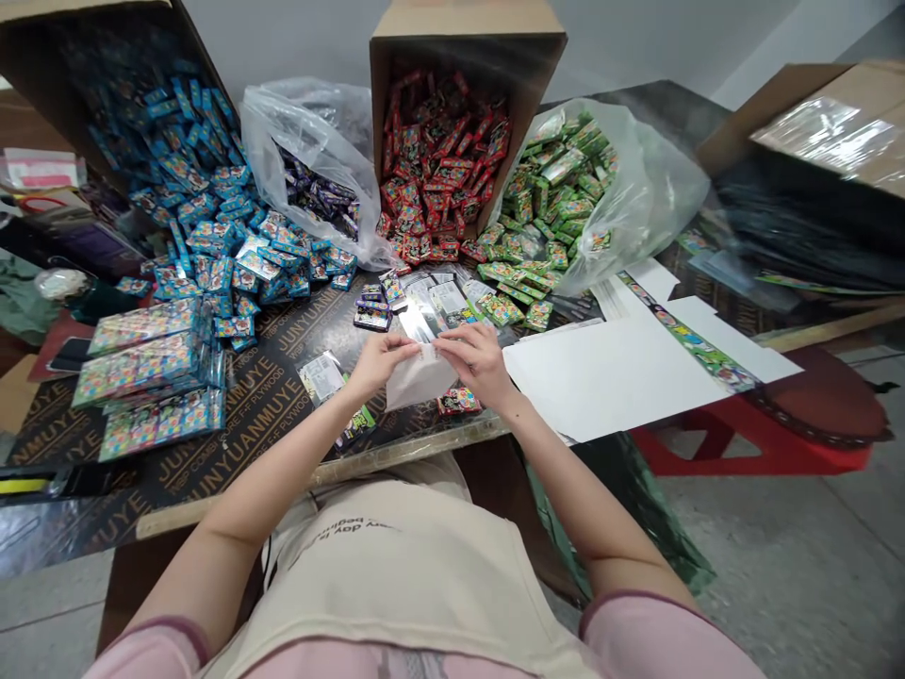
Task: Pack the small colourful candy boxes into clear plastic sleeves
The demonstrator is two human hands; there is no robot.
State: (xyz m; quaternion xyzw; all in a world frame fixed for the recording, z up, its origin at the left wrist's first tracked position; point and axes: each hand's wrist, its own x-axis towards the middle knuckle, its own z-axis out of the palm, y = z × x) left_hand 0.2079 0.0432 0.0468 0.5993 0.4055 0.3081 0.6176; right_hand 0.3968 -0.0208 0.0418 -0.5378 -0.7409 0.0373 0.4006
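My left hand (380, 364) pinches the upper left edge of a small white paper-like piece (419, 380). On the upper right edge of that same piece, the fingers of my right hand (482, 362) are pressed together. The piece is held just above the table's front edge; its far side is hidden from me. Beyond my fingertips lie clear plastic sleeves (425, 311) and a few purple packets (372, 313). A red packet (458, 401) rests below my right hand. Near my left wrist is a flat printed clear packet (322, 379), partly covered by my arm.
Blue packets (212, 236) spill from a carton at left. A red-packet carton (468, 47) stands between bags of purple packets (321, 203) and green packets (562, 179). Wrapped packs (152, 363) are stacked at left. White card sheets (594, 377) overhang the right front edge above a red stool (760, 448).
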